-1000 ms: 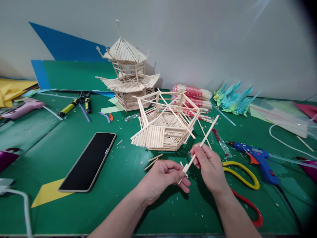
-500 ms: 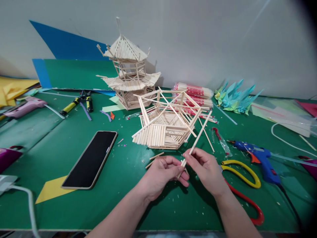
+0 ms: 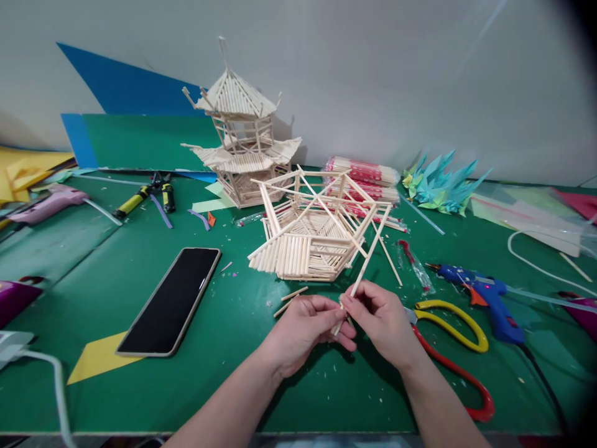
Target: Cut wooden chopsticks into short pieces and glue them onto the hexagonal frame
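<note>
Both my hands meet low in the middle over the green mat. My left hand (image 3: 305,330) is closed, pinching the lower end of a long wooden chopstick (image 3: 368,256). My right hand (image 3: 380,317) is closed on the same chopstick a little higher up. The stick slants up and to the right, its far end reaching the rim of an open hexagonal stick frame (image 3: 310,233) just beyond my hands. Short cut stick pieces (image 3: 290,300) lie on the mat beside my left hand.
A finished stick pagoda (image 3: 242,143) stands at the back. Wrapped chopstick packs (image 3: 361,180), paper cranes (image 3: 441,183), a blue glue gun (image 3: 485,298) and yellow-red scissors (image 3: 454,354) lie right. A phone (image 3: 170,302), pliers (image 3: 142,194) and a pink glue gun (image 3: 49,202) lie left.
The chopstick's far end has swung left, from pointing right of the frame to touching its rim. My right hand has slid down toward my left hand.
</note>
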The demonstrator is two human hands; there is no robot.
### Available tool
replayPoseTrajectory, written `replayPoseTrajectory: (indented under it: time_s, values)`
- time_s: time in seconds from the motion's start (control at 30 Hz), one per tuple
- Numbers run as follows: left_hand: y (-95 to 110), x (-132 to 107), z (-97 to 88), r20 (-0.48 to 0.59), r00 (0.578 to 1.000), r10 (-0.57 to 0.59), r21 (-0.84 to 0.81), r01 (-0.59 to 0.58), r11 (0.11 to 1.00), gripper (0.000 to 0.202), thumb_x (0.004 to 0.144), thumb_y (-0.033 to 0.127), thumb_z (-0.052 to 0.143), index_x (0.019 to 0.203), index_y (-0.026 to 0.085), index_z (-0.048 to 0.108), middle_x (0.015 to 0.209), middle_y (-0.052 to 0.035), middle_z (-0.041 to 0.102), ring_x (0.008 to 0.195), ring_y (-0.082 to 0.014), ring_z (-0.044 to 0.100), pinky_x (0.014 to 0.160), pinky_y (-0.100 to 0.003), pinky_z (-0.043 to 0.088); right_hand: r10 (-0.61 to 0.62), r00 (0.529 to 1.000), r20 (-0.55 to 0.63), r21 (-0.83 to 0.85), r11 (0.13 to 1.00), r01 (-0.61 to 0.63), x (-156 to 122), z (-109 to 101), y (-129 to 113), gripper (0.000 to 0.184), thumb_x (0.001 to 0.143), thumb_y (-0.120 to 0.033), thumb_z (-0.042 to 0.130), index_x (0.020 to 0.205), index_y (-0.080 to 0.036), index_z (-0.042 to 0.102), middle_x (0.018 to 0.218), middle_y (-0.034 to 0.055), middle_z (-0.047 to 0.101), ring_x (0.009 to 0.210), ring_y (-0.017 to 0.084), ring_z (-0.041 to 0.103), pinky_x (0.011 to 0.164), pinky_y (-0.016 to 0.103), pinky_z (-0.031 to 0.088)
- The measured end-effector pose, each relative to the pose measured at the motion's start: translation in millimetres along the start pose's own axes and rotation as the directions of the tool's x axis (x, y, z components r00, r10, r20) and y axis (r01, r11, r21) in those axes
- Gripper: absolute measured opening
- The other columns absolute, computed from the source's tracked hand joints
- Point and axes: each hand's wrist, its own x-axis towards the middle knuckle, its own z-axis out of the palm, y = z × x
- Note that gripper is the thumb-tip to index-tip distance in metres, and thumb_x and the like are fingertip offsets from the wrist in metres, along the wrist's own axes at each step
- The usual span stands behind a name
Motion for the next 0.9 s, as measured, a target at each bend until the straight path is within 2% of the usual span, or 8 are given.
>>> replayPoseTrajectory:
  time_s: [0.3, 0.57, 0.9]
  values:
    - [-0.3, -0.5, 5.2, -0.045, 0.997, 0.057, 0.045, -0.055, 0.997, 0.020, 0.067, 0.027, 0.068, 0.072, 0.008, 0.066, 0.057, -0.0052, 0.066, 0.045, -0.0143, 0.061, 0.052, -0.027, 0.045, -0.015, 1.000, 0.013, 0.020, 1.000, 0.015, 0.1, 0.1, 2.1, 0.018, 0.080, -0.033, 0.052, 0.071, -0.018, 0.054, 0.057, -0.0015, 0.054, 0.056, 0.012, 0.050, 0.048, 0.021, 0.039]
    - [-2.7, 0.2, 3.7, -0.045, 0.996, 0.074, 0.043, -0.072, 0.997, 0.016, 0.071, 0.024, 0.064, 0.071, 0.008, 0.066, 0.060, -0.0042, 0.065, 0.046, -0.0134, 0.060, 0.053, -0.028, 0.045, -0.008, 0.999, 0.044, 0.070, 0.998, 0.005, 0.6, 0.1, 1.4, 0.019, 0.081, -0.033, 0.052, 0.069, -0.018, 0.053, 0.049, -0.0057, 0.049, 0.048, 0.009, 0.047, 0.047, 0.020, 0.038]
    - [-3.5, 0.5, 3.8, -0.062, 0.995, 0.074, 0.057, -0.070, 0.996, 0.016, 0.071, 0.023, 0.062, 0.073, 0.008, 0.066, 0.062, -0.0052, 0.065, 0.044, -0.0121, 0.058, 0.051, -0.027, 0.044, 0.009, 0.997, 0.078, 0.124, 0.992, -0.019, 0.2, -1.5, 3.9, 0.015, 0.081, -0.030, 0.053, 0.072, -0.017, 0.054, 0.052, -0.0058, 0.052, 0.050, 0.009, 0.052, 0.048, 0.019, 0.040]
